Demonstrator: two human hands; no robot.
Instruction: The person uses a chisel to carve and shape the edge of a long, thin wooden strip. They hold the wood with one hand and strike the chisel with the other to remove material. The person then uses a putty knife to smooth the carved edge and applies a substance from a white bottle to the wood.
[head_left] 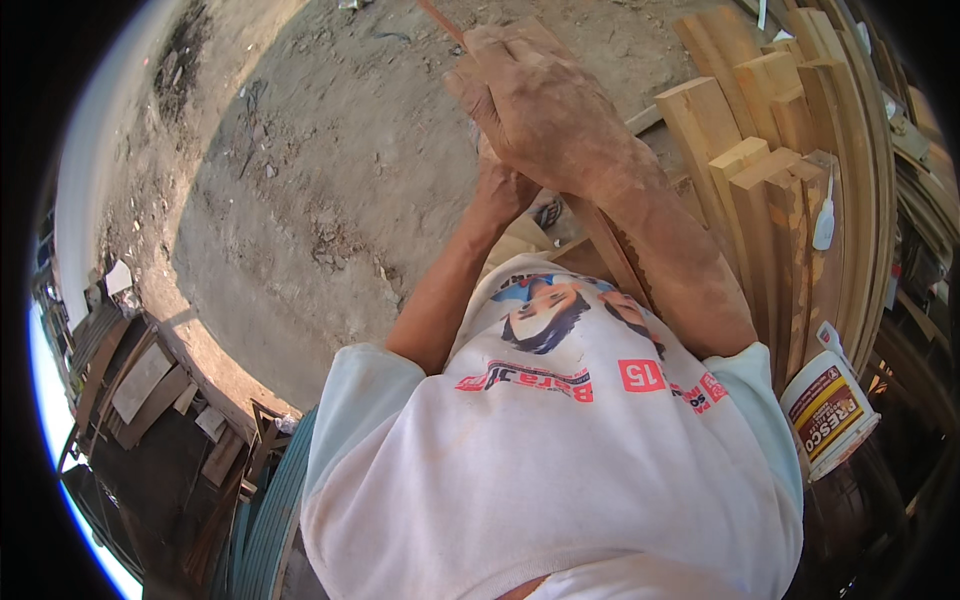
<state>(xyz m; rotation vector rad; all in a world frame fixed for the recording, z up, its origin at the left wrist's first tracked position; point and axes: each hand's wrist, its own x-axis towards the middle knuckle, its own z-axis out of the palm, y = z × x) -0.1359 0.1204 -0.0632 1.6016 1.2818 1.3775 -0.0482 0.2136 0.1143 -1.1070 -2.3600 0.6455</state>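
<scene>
My right hand (545,110) is at the upper middle, its dusty back showing and its fingers closed. A thin reddish-brown stick (440,20) juts out from beside its knuckles toward the top edge; whether it is a pencil or a wood strip I cannot tell. Just below, my left hand (500,180) is tucked behind the right one, so only its wrist side shows and its fingers are hidden. Past the right hand's knuckles, part of a flat wooden piece (545,37) can be seen. Brown boards (610,245) slant beneath my right forearm.
Stacked timber planks (760,190) stand close on the right, with a small white bottle (824,222) against them. A white labelled bucket (828,415) lies tilted nearby. Scrap boards (145,385) and bluish-green strips (270,500) lie at the left. Dusty ground (300,200) spreads ahead.
</scene>
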